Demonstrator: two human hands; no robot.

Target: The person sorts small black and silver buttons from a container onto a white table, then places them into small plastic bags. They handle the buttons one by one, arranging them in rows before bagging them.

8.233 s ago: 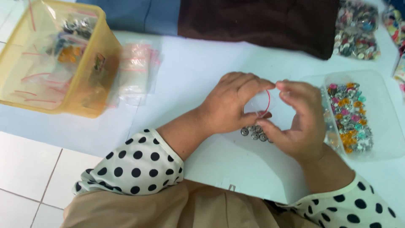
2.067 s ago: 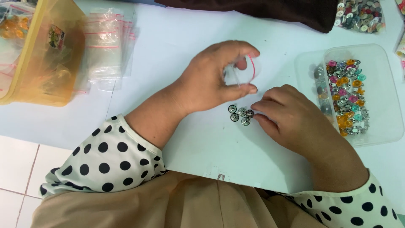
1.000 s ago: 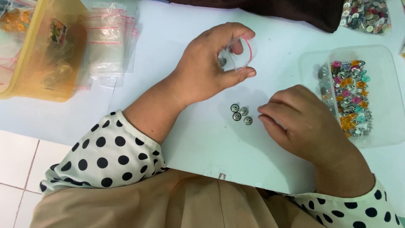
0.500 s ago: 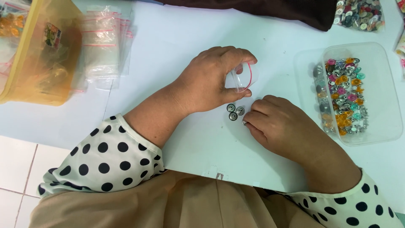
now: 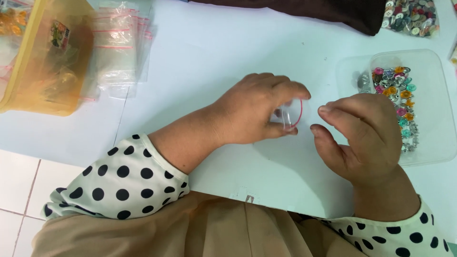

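A small clear zip bag (image 5: 291, 115) with a red seal line sits pinched in the left hand (image 5: 252, 114), just beside the right hand (image 5: 366, 138) (a stack of similar clear bags (image 5: 116, 47) lies well off to the left, beside a yellow tub's small colourful label (image 5: 58, 34)).

Left hand (image 5: 254, 112) grips a small clear bag with a red strip at its mouth (image 5: 290, 115), mouth held open toward the right. Right hand (image 5: 364, 135) is just beside that opening, fingers curled, not touching the bag. Beyond the right hand lies a clear tray (image 5: 435, 102) of coloured buttons. Well to the left of the left hand: a stack of clear bags (image 5: 116, 47) and a yellow box (image 5: 28, 66).
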